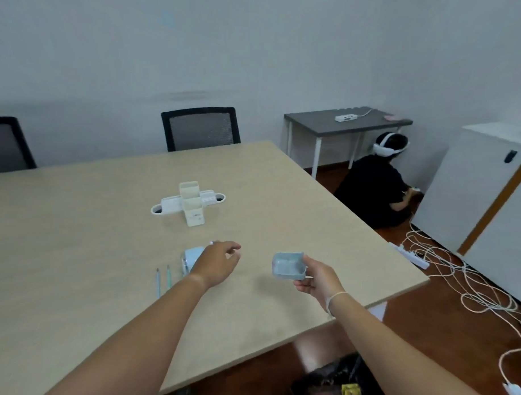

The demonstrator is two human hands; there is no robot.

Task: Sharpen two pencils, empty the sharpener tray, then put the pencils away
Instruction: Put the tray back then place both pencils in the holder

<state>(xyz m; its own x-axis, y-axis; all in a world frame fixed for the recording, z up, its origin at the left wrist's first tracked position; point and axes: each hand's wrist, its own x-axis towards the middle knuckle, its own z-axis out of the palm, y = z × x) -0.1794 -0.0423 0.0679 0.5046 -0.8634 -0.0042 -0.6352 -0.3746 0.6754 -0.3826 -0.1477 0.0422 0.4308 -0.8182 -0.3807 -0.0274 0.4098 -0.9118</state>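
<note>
My right hand [315, 280] pinches the blue tray [288, 265] by its near edge, held above the table [74, 250] with the open side facing me (contents too blurred to judge). My left hand [217, 265] hangs relaxed, fingers loosely curled, holding nothing, over the sharpener [192, 255]. Two pencils [163, 279] lie at the sharpener's 8 o'clock. At 12 o'clock stands a white organizer [189, 205].

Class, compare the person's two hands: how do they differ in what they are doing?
The right hand grips the small pale blue plastic tray above the table; the left hand holds nothing. The right hand's fingers curl; the left hand's are loosely spread beside the pale blue sharpener. Both are bare.
</note>
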